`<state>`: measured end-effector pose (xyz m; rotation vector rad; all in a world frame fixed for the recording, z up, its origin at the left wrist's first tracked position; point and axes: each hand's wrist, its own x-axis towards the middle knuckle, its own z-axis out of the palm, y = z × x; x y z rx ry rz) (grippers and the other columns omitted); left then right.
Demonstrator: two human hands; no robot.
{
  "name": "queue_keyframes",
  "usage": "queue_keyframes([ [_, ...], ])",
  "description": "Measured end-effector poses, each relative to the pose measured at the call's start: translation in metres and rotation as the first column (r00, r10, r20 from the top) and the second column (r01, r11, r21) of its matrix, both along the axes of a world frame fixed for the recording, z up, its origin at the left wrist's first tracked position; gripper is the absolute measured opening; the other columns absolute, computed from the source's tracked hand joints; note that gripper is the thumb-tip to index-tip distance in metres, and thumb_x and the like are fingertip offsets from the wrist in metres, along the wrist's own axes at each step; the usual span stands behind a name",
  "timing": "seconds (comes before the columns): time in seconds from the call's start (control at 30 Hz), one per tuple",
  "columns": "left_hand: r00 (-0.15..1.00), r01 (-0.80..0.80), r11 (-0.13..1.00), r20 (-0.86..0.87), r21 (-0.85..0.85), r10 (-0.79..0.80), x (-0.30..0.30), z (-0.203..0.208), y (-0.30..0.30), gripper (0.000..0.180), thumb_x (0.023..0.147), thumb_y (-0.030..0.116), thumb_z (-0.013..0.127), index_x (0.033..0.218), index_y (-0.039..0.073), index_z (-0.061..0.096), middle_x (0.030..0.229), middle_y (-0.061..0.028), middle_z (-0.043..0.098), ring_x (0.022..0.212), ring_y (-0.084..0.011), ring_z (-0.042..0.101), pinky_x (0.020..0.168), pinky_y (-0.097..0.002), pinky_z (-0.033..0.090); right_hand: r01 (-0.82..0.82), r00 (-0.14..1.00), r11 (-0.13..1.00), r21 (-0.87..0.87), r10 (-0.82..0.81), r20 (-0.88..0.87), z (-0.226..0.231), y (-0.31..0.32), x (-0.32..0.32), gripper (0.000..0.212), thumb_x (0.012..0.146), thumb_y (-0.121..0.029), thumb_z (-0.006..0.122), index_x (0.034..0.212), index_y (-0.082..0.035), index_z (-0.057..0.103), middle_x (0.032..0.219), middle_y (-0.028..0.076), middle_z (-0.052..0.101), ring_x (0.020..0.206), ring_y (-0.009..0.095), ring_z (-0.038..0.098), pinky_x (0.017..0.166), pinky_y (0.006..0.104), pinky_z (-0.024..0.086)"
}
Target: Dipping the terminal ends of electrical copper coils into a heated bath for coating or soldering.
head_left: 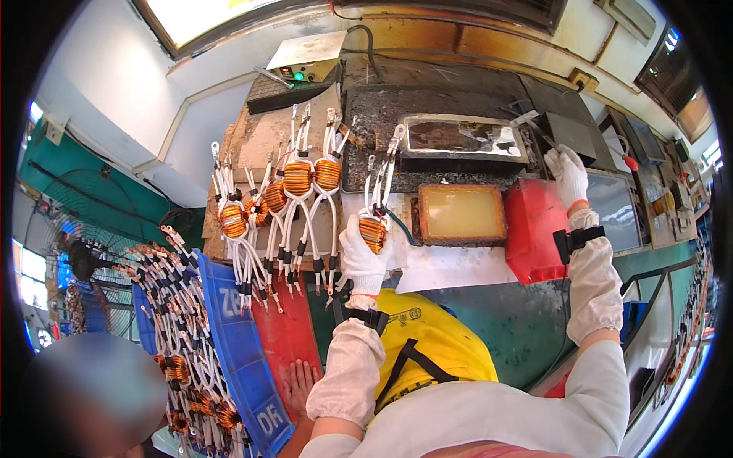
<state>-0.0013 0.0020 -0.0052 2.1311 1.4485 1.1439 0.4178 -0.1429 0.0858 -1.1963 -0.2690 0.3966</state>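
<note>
My left hand point(365, 256), in a white glove, is closed around a copper-wound toroidal coil point(372, 231). White leads with metal lugs stick up from the coil towards a rectangular solder pot point(462, 164), whose bright metal surface is partly covered by dark film. My right hand point(567, 175), also gloved, is closed on the handle of a scraper-like tool point(524, 118). Its flat pale blade sits at the pot's right far corner. In front of the pot stands a square tray of yellowish material point(462, 213). Below my right hand is a red plastic bin point(534, 229).
Several finished-looking coils point(298, 178) with white leads lie on the bench's left. A control box point(301, 74) with green lights stands behind. At lower left, a blue crate point(237, 343) holds many more coils; another person's bare hand point(299, 388) rests beside it. White paper point(450, 269) lines the front edge.
</note>
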Motion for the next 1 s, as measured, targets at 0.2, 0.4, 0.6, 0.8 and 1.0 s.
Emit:
queue_keyframes([
  [0.2,1.000,0.018,0.999,0.018,-0.039,-0.017,-0.001,0.002,-0.003,0.079,0.070,0.024,0.077,0.137,0.012,0.037,0.113,-0.0179,0.050,0.096,-0.0400,0.057,0.077,-0.0476,0.051,0.116,0.952,0.968,-0.221,-0.045,0.303,0.002,-0.028,0.013,0.022,0.097,-0.004,0.045,0.114,0.004,0.056,0.110,0.015,0.061,0.098,0.024,0.064,0.087,0.0333,0.055],
  [0.4,1.000,-0.011,0.999,0.021,0.046,0.010,-0.001,-0.006,0.002,0.081,0.066,0.034,0.079,0.135,0.015,0.039,0.108,-0.0150,0.053,0.087,-0.0384,0.061,0.070,-0.0470,0.052,0.372,0.634,0.746,-0.552,0.230,0.738,0.011,-0.027,-0.008,0.021,0.097,-0.009,0.047,0.112,-0.005,0.061,0.094,0.009,0.067,0.088,0.015,0.067,0.079,0.0274,0.052],
  [0.6,1.000,0.009,1.000,0.014,-0.004,-0.009,0.001,0.000,-0.002,0.078,0.069,0.024,0.077,0.136,0.010,0.038,0.112,-0.0183,0.051,0.100,-0.0391,0.056,0.079,-0.0455,0.050,0.152,0.740,0.921,-0.358,0.134,0.659,0.018,-0.012,-0.023,0.021,0.097,-0.008,0.048,0.113,-0.007,0.061,0.095,0.010,0.068,0.088,0.016,0.067,0.080,0.0278,0.052],
  [0.8,0.999,0.007,1.000,0.039,-0.028,-0.006,0.000,0.002,-0.001,0.078,0.069,0.024,0.078,0.135,0.009,0.039,0.109,-0.0186,0.051,0.094,-0.0395,0.057,0.077,-0.0461,0.050,0.240,0.615,0.834,-0.496,0.264,0.742,0.020,0.018,-0.053,0.020,0.096,-0.008,0.049,0.110,-0.002,0.061,0.095,0.010,0.067,0.087,0.015,0.066,0.081,0.0279,0.052],
  [1.0,0.998,0.026,0.998,0.050,-0.049,-0.024,0.000,0.006,-0.003,0.080,0.067,0.025,0.079,0.135,0.010,0.038,0.106,-0.0187,0.051,0.091,-0.0392,0.057,0.075,-0.0461,0.049,0.060,0.759,0.886,-0.460,0.259,0.598,0.001,0.032,-0.053,0.021,0.097,-0.008,0.047,0.111,0.001,0.060,0.091,0.013,0.068,0.085,0.018,0.069,0.076,0.0297,0.056],
])
